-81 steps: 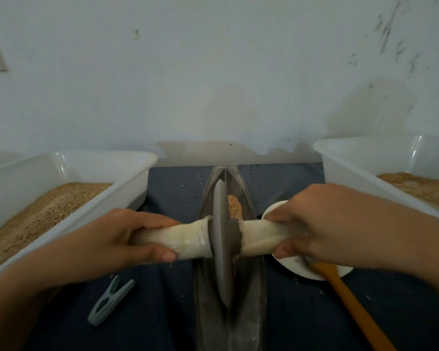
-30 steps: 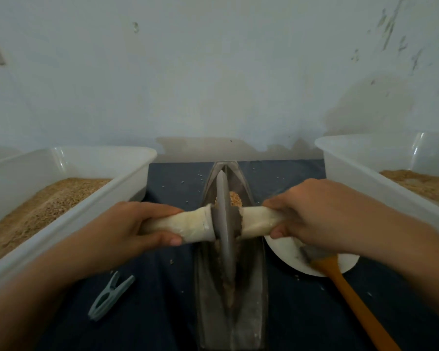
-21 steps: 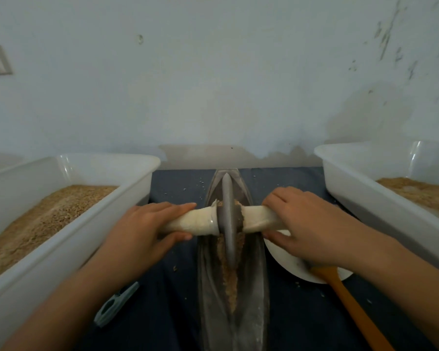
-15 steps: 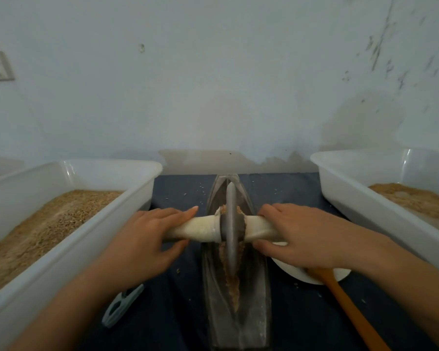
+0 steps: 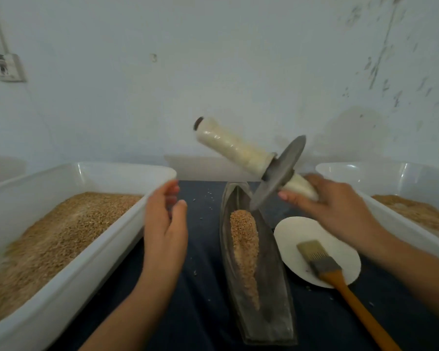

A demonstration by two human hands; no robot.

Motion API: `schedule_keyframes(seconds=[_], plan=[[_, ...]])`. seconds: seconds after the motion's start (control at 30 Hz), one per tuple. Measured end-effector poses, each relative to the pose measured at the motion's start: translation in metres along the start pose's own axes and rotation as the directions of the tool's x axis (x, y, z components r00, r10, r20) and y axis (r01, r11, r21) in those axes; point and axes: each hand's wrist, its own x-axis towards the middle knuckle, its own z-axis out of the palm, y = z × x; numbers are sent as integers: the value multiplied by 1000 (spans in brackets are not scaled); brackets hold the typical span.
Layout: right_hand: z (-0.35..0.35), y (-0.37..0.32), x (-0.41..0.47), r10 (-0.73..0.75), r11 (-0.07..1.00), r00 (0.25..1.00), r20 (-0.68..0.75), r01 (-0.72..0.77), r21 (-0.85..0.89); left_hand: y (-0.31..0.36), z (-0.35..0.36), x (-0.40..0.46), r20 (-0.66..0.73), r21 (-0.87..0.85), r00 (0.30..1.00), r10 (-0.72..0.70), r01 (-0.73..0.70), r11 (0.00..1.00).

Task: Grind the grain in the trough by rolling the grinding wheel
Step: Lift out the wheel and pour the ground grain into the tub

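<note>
Left of the left hand (image 5: 164, 224) stands a white plastic tub (image 5: 91, 252) of brown grain. That hand hangs with fingers loosely spread, holding nothing. Between the hands lies the long grey boat-shaped trough (image 5: 276, 295) – a ridge of tan grain (image 5: 245, 247) runs along its bottom. The right hand (image 5: 332, 209) grips one cream-wrapped handle of the grey disc grinding wheel (image 5: 279, 174), lifted clear and tilted above the trough's far end. Below that hand, a white round plate (image 5: 297, 231) bears an orange-handled brush (image 5: 340, 279).
</note>
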Motion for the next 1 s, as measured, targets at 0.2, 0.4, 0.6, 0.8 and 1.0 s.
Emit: schedule_keyframes(seconds=[0.2, 0.4, 0.6, 0.8, 1.0], plan=[[18, 60, 30, 296, 952, 954, 49, -291, -94, -8, 18, -15, 338, 198, 692, -637, 610, 767], [61, 105, 37, 448, 886, 891, 70, -433, -167, 12, 23, -16, 470, 186, 363, -805, 850, 493], [75, 128, 39, 470, 882, 877, 99, -463, -83, 18, 27, -19, 460, 68, 322, -827, 916, 395], [64, 140, 37, 497, 865, 846, 190, -467, -183, 11, 33, -23, 438, 49, 304, -846, 932, 360], [50, 116, 20, 464, 855, 867, 185, -383, -349, 12, 32, -27, 430, 64, 305, -850, 929, 366]])
